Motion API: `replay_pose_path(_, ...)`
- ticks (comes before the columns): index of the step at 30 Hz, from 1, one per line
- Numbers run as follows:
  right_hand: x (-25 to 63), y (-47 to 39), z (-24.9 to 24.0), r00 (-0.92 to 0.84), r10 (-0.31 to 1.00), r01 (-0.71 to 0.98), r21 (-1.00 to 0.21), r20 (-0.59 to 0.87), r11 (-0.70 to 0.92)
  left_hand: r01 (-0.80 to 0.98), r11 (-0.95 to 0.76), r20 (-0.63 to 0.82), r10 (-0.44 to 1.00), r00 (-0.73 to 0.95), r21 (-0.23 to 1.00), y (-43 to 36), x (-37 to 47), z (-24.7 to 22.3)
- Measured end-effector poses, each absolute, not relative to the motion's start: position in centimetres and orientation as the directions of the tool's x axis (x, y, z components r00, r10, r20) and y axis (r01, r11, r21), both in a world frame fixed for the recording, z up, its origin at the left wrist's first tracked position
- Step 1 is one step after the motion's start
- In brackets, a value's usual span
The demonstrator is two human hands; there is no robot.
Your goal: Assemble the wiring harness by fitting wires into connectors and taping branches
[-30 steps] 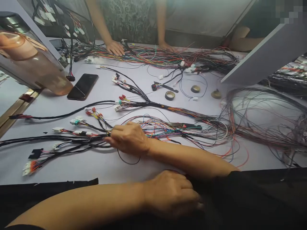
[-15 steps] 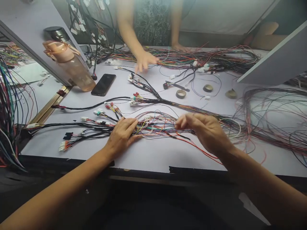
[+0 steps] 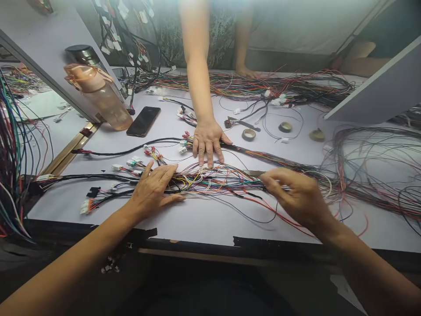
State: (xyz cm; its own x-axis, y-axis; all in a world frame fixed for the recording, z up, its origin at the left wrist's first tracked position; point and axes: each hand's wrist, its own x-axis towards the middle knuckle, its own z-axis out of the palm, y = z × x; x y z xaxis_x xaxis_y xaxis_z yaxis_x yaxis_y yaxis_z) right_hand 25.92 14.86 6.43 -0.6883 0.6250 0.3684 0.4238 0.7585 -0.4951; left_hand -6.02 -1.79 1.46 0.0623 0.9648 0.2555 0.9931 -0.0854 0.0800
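My left hand (image 3: 154, 189) lies with fingers spread on the near wire harness, over the black sleeved branches beside the loose coloured wires (image 3: 210, 182). Over the right part of that bundle, my right hand (image 3: 294, 193) is closed, thumb against fingers; what it pinches is too small to make out. A thin grey-brown strip (image 3: 255, 173) shows just left of its fingertips. White, teal and red connectors (image 3: 134, 162) fan out to the left of my left hand. Another person's hand (image 3: 208, 138) presses flat, fingers spread, between the two harnesses.
A second harness (image 3: 263, 156) runs behind the near one. Tape rolls (image 3: 248, 134), a phone (image 3: 144, 121) and a bottle (image 3: 101, 94) stand or lie farther back. Wire bundles line the far edge (image 3: 230, 83), and coiled wires (image 3: 378, 166) lie at the right. A panel (image 3: 378, 83) rises at the back right.
The other person's hand has come forward from the back onto the wires. My left hand has shifted left with fingers more spread; my right hand has moved slightly right and down.
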Motion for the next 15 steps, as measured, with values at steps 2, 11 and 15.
replay_pose_path(2,23.4,14.4,5.6,-0.781,0.477,0.295,-0.435,0.403,0.851,0.995,-0.091,0.235,0.969,0.078,0.046,-2.2,-6.8,1.6)
replay_pose_path(11,17.9,13.7,1.1,-0.897,0.386,0.351,-0.184,0.214,0.918,0.983,-0.156,0.287,0.950,0.123,0.093,-2.4,-8.5,0.7)
replay_pose_path(15,19.1,14.3,0.9,-0.900,0.341,0.315,-0.137,0.271,0.939,0.981,-0.156,0.314,0.943,0.113,0.116,-1.9,-8.9,0.1)
